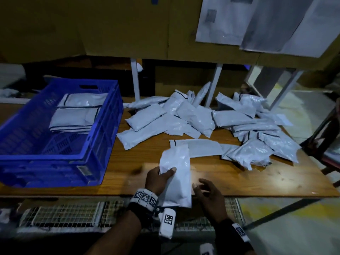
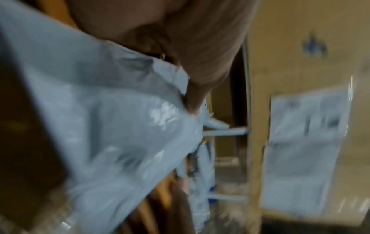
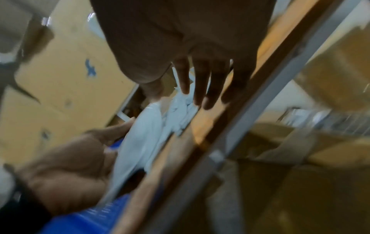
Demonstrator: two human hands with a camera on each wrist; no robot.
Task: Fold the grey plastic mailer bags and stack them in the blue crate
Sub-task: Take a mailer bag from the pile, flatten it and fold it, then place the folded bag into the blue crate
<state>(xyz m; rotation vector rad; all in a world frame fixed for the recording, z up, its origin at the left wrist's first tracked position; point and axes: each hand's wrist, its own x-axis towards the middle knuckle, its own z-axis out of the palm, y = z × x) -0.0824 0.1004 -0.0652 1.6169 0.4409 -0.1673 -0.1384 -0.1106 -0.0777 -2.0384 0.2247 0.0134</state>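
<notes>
On the wooden table [image 1: 239, 181], near its front edge, left hand [image 1: 158, 179] grips 1 grey mailer [image 1: 176, 173] along its left side, thumb [image 1: 170, 171] laid across the top face, fingers curled under. Mailer runs lengthwise away from the person; near end overhangs the table edge, far end overlaps a flat mailer [image 1: 198, 146] lying crosswise behind it. Left wrist view, blurred: same mailer [image 2: 112, 126] fills the left half, glossy and creased, thumb [image 2: 196, 88] pressing into it. Right hand [image 1: 209, 194] hovers just right of the mailer, fingers relaxed and spread, holding nothing; whether a fingertip touches the plastic, cannot tell. Right wrist view, also blurred: fingers [image 3: 202, 82] extended and slightly apart above the table edge, left hand [image 3: 66, 171] and held mailer [image 3: 138, 142] beyond. Blue crate [image 1: 103, 129] sits on the table's left end, well apart from the hands. Inside, against its far right portion, a stack of folded mailers [image 1: 73, 116], dark strips showing along their edges; count not readable. Loose pile of unfolded mailers [image 1: 211, 118] sprawls over the table's centre and far right, overlapping. Cardboard boxes [image 1: 110, 24] stand behind the table; grey sheets [image 1: 266, 23] hang at upper right. Wire mesh [image 1: 73, 212] shows below the front edge.
</notes>
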